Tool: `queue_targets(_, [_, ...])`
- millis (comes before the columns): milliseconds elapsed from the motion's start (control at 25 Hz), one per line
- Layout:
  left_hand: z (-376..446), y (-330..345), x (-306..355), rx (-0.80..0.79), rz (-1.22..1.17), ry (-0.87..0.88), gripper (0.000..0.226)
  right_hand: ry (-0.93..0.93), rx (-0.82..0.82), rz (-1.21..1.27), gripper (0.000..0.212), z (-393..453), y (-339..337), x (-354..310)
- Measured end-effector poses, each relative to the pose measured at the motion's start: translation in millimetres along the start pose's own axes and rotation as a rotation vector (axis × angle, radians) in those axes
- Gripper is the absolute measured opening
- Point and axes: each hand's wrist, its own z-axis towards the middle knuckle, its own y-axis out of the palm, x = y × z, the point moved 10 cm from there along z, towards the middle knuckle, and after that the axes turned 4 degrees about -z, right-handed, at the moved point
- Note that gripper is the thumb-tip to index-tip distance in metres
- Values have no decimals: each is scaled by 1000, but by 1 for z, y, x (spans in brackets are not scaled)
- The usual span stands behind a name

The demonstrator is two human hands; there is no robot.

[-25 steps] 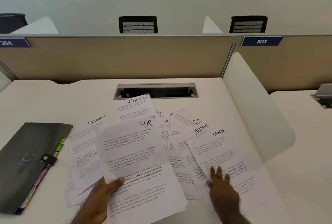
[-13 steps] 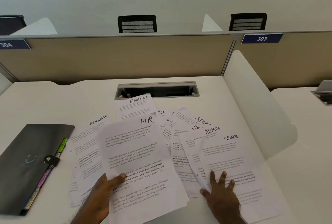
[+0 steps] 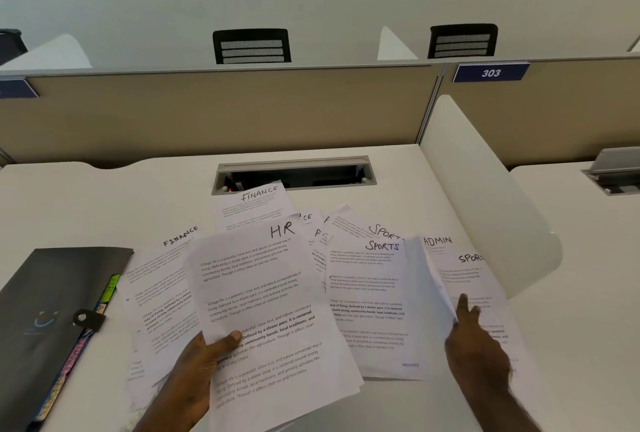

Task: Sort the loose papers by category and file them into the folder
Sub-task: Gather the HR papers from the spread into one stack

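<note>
While the left hand [image 3: 194, 372] grips a white printed sheet headed HR [image 3: 263, 307], thumb on top near its lower edge, the right hand [image 3: 474, 352] lifts the side edge of a white sheet headed ADMIN [image 3: 433, 279], index finger extended; the exact pinch is hidden. Beneath lies a white sheet headed SPORTS [image 3: 370, 307]. Other loose sheets fan across the white desk [image 3: 86, 203]. Left of them lies a closed dark grey folder with coloured tabs [image 3: 45, 324].
</note>
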Motion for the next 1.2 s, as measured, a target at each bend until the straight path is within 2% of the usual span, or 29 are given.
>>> queue_targets(40, [0,0,1,-1,-1,2,38,-40,4,-28,48,6,11,-2])
queue_targets(80, [1,0,1,-3,-3,1,39,-52,-31,-77,55,7,16,-6])
queue_targets(120, [1,0,1,-3,-1,0,41,-45,23,-132,64,9,21,-9])
queue_targets(160, [2,0,1,-2,1,2,42,-52,-28,-164,71,8,31,-16])
queue_targets(200, [2,0,2,-4,0,5,41,-99,8,-149,81,8,34,-30])
queue_targets(280, [2,-2,4,-7,-5,8,39,-263,117,-108,101,2,27,-71])
queue_targets(400, [2,-10,3,8,-16,4,41,-501,-5,-206,120,-20,62,-128])
queue_targets(440, [2,-12,3,9,-28,0,42,-560,16,-226,121,-25,71,-141])
queue_targets(560, [3,-20,3,21,-59,-4,45,-568,-105,-370,115,-30,98,-146])
queue_targets(600, [2,-23,4,28,-68,-3,46,-535,-131,-320,110,-26,107,-142])
queue_targets(720, [3,-31,5,51,-69,1,45,-457,-259,-116,77,-13,141,-122])
queue_targets(880, [3,-33,7,60,-69,11,47,-452,-92,76,48,-16,102,-114])
queue_targets(960, [3,-32,8,59,-71,18,48,-531,-59,254,52,-28,65,-126])
queue_targets(1000, [4,-31,9,51,-71,17,49,-529,39,308,53,-30,45,-122])
queue_targets(1040, [5,-31,9,46,-71,13,50,-502,-11,389,48,-31,36,-121])
queue_targets(1080, [5,-29,9,40,-68,9,51,-503,32,371,47,-27,28,-121])
queue_targets(1200, [4,-25,10,20,-64,9,52,-469,253,547,57,-20,-15,-107])
